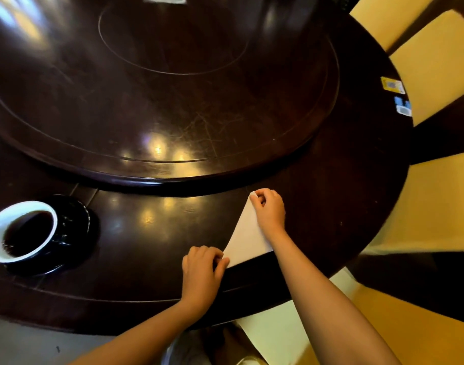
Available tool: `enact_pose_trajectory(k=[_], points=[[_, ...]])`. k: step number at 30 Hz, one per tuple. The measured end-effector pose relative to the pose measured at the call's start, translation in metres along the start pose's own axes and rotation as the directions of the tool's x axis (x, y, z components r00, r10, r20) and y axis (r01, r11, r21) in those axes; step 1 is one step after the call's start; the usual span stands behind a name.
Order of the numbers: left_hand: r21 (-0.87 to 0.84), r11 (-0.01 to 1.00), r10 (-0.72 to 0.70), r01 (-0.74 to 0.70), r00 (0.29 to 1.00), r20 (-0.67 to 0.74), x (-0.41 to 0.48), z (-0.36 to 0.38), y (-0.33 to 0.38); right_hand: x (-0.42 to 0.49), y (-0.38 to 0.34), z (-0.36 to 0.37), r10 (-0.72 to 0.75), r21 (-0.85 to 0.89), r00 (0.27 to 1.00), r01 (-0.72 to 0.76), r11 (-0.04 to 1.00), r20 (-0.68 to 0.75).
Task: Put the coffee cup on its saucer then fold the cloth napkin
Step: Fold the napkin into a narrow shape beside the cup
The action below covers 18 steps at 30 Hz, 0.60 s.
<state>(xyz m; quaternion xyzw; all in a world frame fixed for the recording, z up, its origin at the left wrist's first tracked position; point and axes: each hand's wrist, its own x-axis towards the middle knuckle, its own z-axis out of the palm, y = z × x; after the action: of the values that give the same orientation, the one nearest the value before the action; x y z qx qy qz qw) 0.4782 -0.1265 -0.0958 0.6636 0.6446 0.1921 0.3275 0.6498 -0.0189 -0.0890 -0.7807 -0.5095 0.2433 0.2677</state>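
Note:
A coffee cup (pixel 22 233), white inside, black outside and full of dark coffee, stands on a black saucer (pixel 78 219) at the left of the dark table. To its right a white cloth napkin (pixel 245 238) lies near the table's front edge, showing as a narrow triangle. My left hand (pixel 202 272) pinches the napkin's near left corner with curled fingers. The far tip is pinched by my right hand (pixel 269 209). My right forearm covers the napkin's right side.
A raised round turntable (pixel 173 88) fills the middle of the dark wooden table (pixel 357 180). Small coloured cards (pixel 393 85) lie at the table's right rim. Yellow-cushioned chairs (pixel 436 61) stand to the right. The table's front edge runs just below my left hand.

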Motion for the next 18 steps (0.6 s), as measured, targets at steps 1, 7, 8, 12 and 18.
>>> enact_pose_trajectory(k=[1, 7, 8, 12, 18], points=[[0.007, 1.0, -0.007, 0.007, 1.0, 0.005, 0.001, -0.001, 0.001, 0.0, 0.0, 0.0, -0.024, -0.063, 0.999, 0.022, 0.998, -0.025], [0.067, 0.997, -0.041, 0.04, 0.999, 0.018, 0.004, -0.002, 0.006, -0.027, -0.012, -0.014, -0.179, -0.349, 0.979, 0.135, 0.927, -0.098], [0.078, 0.996, -0.041, 0.039, 0.999, 0.017, 0.004, -0.003, 0.006, -0.043, -0.013, -0.009, -0.232, -0.35, 0.972, 0.227, 0.909, 0.027], [0.112, 0.994, -0.015, 0.014, 1.0, 0.01, 0.002, -0.002, 0.007, -0.091, 0.009, 0.025, -0.268, -0.526, 0.922, 0.38, 0.761, 0.279], [0.094, 0.996, 0.0, -0.002, 1.0, 0.024, 0.001, 0.001, 0.004, -0.048, 0.01, 0.022, -0.197, -0.498, 0.953, 0.29, 0.817, 0.231]])
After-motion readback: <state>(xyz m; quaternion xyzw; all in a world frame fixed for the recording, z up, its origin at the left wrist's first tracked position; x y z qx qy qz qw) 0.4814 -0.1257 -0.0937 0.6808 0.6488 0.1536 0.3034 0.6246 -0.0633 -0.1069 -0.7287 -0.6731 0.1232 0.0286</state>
